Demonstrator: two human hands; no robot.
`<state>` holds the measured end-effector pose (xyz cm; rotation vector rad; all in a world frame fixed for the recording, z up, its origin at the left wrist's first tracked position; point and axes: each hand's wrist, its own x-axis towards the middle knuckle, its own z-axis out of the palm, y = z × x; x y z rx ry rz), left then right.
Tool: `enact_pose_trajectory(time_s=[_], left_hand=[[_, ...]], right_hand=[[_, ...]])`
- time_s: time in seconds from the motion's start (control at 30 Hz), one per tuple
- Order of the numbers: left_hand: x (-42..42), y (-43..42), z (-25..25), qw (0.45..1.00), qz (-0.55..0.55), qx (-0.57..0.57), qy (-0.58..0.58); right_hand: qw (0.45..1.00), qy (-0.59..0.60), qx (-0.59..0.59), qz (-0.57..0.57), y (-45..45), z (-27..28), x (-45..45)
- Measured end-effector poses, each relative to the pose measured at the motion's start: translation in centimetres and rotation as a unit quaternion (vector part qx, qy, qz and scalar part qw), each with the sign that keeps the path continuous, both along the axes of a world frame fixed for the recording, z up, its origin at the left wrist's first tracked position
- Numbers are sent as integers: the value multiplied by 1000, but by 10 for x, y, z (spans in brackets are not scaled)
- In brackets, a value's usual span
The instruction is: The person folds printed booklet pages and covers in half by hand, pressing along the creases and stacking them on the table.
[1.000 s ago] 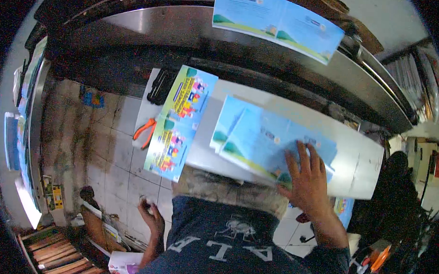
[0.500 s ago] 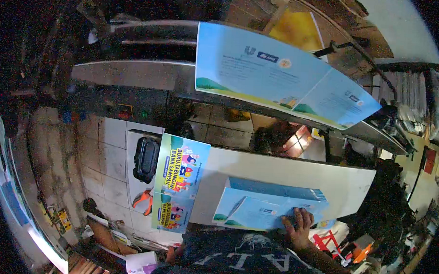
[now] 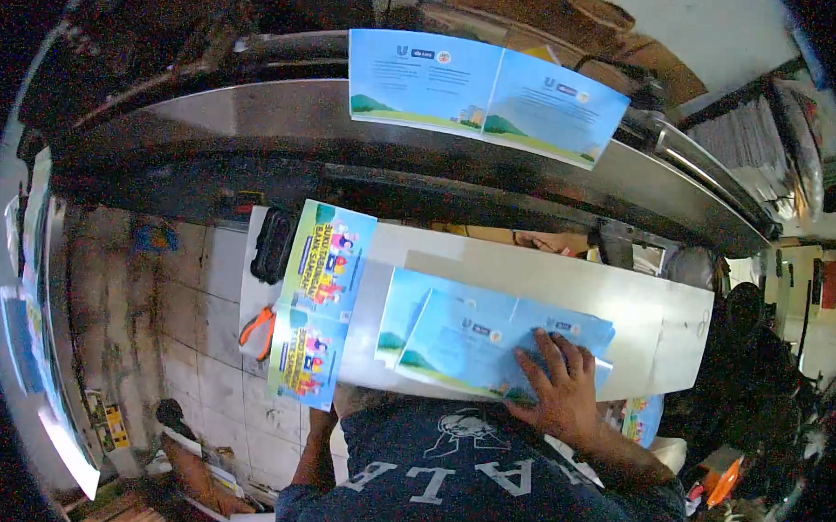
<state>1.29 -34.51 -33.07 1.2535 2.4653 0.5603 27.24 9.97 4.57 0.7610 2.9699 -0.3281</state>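
Observation:
My right hand (image 3: 557, 384) lies on a pile of light-blue printed sheets (image 3: 461, 333), fingers apart and slightly bent over the top sheet. That top sheet sits a little askew, so the sheets beneath show at its left. My left hand (image 3: 321, 421) is mostly hidden at the lower end of the green-and-yellow printed covers (image 3: 325, 257); its fingers do not show. The covers lie across the left part of the white tabletop (image 3: 648, 327) and overhang its front edge.
A black case-like object (image 3: 274, 245) and an orange-handled tool (image 3: 258, 333) are left of the covers. Another blue sheet (image 3: 426, 84) rests on a long metal machine bar (image 3: 210, 112) beyond the table. Stacked papers (image 3: 735, 149) stand far right.
The view has shifted. My right hand and the top blue sheet beneath it have moved over the pile, covering more of it. My left forearm has come up to the covers' lower end.

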Motion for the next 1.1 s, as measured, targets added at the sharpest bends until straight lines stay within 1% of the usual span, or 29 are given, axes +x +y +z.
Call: enact_pose_trajectory(time_s=[0.03, 0.07, 0.1, 0.13, 0.2, 0.23, 0.27, 0.33, 0.4, 0.43, 0.47, 0.5, 0.53, 0.57, 0.6, 0.67, 0.7, 0.73, 0.77, 0.8, 0.83, 0.87, 0.9, 0.93, 0.97, 1.0, 1.07, 1.1], left_hand=[[-1, 29, 47, 998, 67, 8, -20], [-3, 71, 109, 990, 134, 20, -41], [2, 94, 151, 967, 190, 115, -124], [6, 108, 182, 967, 187, 125, -122], [14, 125, 227, 978, 102, 123, -133], [18, 136, 243, 984, 17, 169, -58], [23, 146, 254, 975, -67, 209, 19], [40, 161, 268, 948, -142, 277, 70], [58, 171, 291, 957, -189, 197, -95], [61, 177, 318, 955, -227, 90, -169], [70, 175, 315, 954, -229, 90, -172], [76, 175, 307, 929, -138, 124, -321], [80, 175, 301, 874, -40, 152, -459], [79, 178, 298, 863, -30, 202, -462], [76, 181, 302, 865, -22, 202, -458], [72, 184, 312, 906, 54, 241, -345], [64, 177, 301, 919, 62, 230, -315], [58, 173, 305, 919, 61, 228, -315], [55, 171, 313, 955, 71, 193, -215], [58, 174, 324, 978, 79, 157, -112], [64, 183, 349, 984, 89, 114, -105], [66, 195, 347, 984, 85, 118, -104], [69, 204, 344, 985, -3, 167, -33], [74, 212, 344, 973, -90, 208, 35], [81, 223, 346, 962, -119, 243, 47], [86, 237, 353, 962, -120, 243, 47], [96, 260, 359, 935, -216, 269, 86], [102, 269, 358, 938, -235, 244, 67]], right_hand=[[1000, -23, -1, 3, -1, 4, -1], [999, -47, -2, 6, -4, 9, -1], [999, -39, 1, 9, -4, 12, 0], [999, -35, 10, 6, -6, 13, -1], [999, -37, 28, 13, -11, 18, -2], [998, -50, 28, 18, -12, 21, -2], [998, -49, 35, 20, -12, 22, -2], [995, -86, 15, 39, -8, 25, -4], [995, -88, 0, 50, -4, 44, -10], [994, -88, -45, 39, -2, 50, -11], [992, -88, -90, 29, -1, 54, -9], [992, -80, -94, 28, 4, 53, -5], [992, -79, -94, 29, 6, 58, -4], [987, -91, -133, 4, 7, 63, -7], [980, -105, -170, -18, 8, 67, -9], [981, -106, -161, -11, 10, 66, -10], [982, -94, -162, 10, 15, 64, -7], [983, -83, -163, 26, 18, 63, -2], [982, -85, -167, 18, 21, 63, 0], [975, -81, -207, 23, 28, 66, -1], [967, -73, -241, 30, 37, 72, -5], [969, -69, -237, 26, 45, 80, -8], [964, -96, -248, 16, 51, 88, -12], [956, -124, -265, 6, 55, 88, -12], [953, -114, -280, 9, 63, 85, -12], [953, -113, -280, 9, 72, 82, -11], [966, -63, -241, 71, 85, 67, -2], [971, -62, -222, 64, 96, 59, 2]])
